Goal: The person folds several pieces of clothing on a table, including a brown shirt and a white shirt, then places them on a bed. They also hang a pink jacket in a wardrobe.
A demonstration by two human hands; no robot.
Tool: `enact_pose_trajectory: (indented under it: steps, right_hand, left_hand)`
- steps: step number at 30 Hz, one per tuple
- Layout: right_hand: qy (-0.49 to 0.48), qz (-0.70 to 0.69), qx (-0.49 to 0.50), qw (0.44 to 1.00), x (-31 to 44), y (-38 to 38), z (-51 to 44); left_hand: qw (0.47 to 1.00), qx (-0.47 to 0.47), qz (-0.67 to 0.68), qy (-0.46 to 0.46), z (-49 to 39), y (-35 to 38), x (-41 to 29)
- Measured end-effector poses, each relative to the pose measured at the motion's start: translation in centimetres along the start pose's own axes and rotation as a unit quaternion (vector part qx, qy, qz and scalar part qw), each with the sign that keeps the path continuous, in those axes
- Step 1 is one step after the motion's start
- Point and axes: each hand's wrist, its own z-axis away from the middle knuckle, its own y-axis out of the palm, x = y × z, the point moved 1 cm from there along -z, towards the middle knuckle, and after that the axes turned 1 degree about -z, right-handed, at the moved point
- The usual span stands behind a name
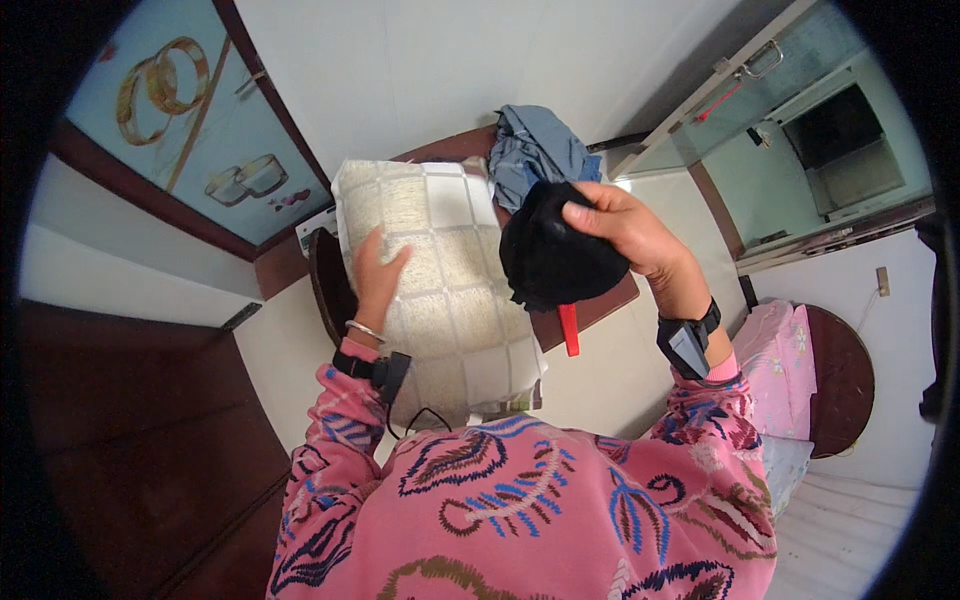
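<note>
My right hand (619, 225) grips a bunched black cloth item (559, 251) by its upper edge, thumb on top. Whether it is a cap or some other garment I cannot tell. Below its lower edge a red handle-like piece (569, 330) sticks out; the rest of it is hidden. My left hand (380, 274) is over the left side of a cream, checked pillow or cushion (442, 300), thumb and fingers apart, holding nothing. From this angle I cannot tell whether it touches the fabric. The cushion lies partly over a brown table (600, 315).
A crumpled blue-grey garment (532, 146) lies at the table's far end. Beside the cushion's left edge stands a dark rounded chair or stool part (326, 277). A glass-panelled door (750, 82) is at upper right; a bed with pink bedding (776, 367) is at right.
</note>
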Motion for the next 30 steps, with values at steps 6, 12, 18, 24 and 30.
enact_pose_trajectory:
  steps: [6,12,18,24,30]
  right_hand:
    - [-0.057,0.102,0.163,0.980,-0.3,3.9,-2.6]
    - [-0.198,0.626,-0.040,0.753,-0.3,4.3,-5.3]
    - [-0.293,0.584,-0.131,0.745,-2.5,5.7,-12.3]
    - [-0.358,0.440,-0.135,0.813,1.9,8.5,-18.3]
    - [-0.215,0.207,0.168,0.939,3.4,14.7,-18.7]
  left_hand:
    - [0.927,0.218,0.240,0.189,3.0,-1.9,-13.2]
    - [0.980,-0.086,-0.095,0.155,4.6,-11.3,-10.6]
    - [0.967,-0.004,-0.253,0.012,8.3,-20.2,-6.5]
    - [0.989,-0.038,-0.134,-0.056,11.5,-29.4,-8.0]
    - [0.991,-0.062,-0.098,-0.066,16.3,-34.3,-14.0]
